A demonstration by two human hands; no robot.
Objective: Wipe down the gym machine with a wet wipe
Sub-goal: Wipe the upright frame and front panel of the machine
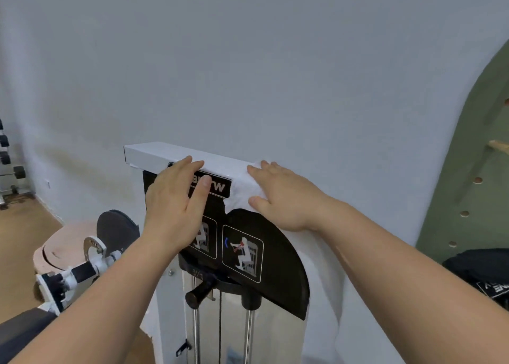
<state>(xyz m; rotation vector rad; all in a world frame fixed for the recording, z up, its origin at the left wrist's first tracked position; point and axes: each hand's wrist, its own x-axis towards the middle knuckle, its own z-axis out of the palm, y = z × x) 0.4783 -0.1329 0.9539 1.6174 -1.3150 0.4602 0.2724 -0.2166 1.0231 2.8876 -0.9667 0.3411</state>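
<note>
The gym machine [154, 154] is a white weight-stack tower with a flat top cap and a black placard of exercise pictograms [272, 264]. My right hand [281, 195] lies flat with straight fingers on a white wet wipe [239, 190], pressing it against the right end of the top cap; the wipe hangs down over the front edge. My left hand [176, 201] is flat and open in front of the black label, its fingertips reaching the cap's front edge. It holds nothing.
Steel guide rods [249, 336] and a black selector knob [198, 294] sit below the placard. A padded lever arm [82, 270] sticks out left. A dumbbell rack [8, 165] stands far left, a green pegboard [473, 170] on the right, and a black bag [484, 275] below it.
</note>
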